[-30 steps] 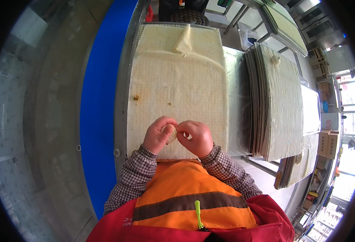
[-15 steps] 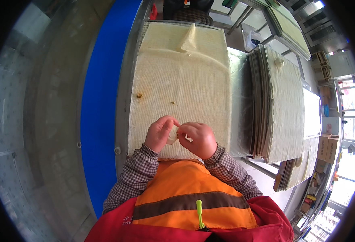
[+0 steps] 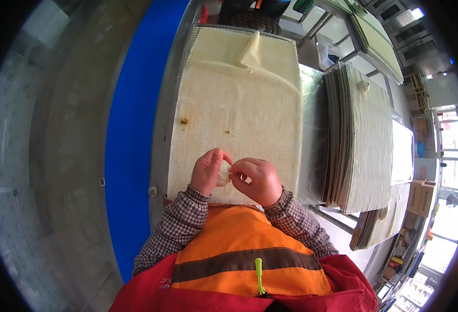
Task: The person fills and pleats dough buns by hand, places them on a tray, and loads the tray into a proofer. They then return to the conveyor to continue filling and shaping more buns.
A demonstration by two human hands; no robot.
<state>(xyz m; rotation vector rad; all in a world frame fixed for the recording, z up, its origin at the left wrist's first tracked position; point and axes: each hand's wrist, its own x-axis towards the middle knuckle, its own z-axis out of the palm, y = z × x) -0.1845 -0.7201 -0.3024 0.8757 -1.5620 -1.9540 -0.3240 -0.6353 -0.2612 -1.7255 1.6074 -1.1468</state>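
Note:
A small round white dough bun (image 3: 223,176) with folds at its edge is held between my hands, close in front of my orange apron. My left hand (image 3: 207,171) is curled around its left side, with the thumb up along it. At its right edge my right hand (image 3: 260,181) pinches the dough between thumb and fingertips. The bun's underside is hidden by my left hand. Both hands are above the near part of a cream cloth (image 3: 239,99) spread over a flat tray, with brown crumbs on it and a raised fold at its far end.
To the right stands a stack of cloth-covered trays (image 3: 367,140), with a small pale lump (image 3: 364,86) on top. A blue strip (image 3: 132,130) runs along the left. More cloth-covered trays (image 3: 377,47) rest on a rack at the far right. Cardboard boxes (image 3: 421,197) stand farther right.
The view has shifted slightly, so the table and stack sit a little differently. My hands stay on the dough bun, which shows more folds now; my right fingers still pinch its edge.

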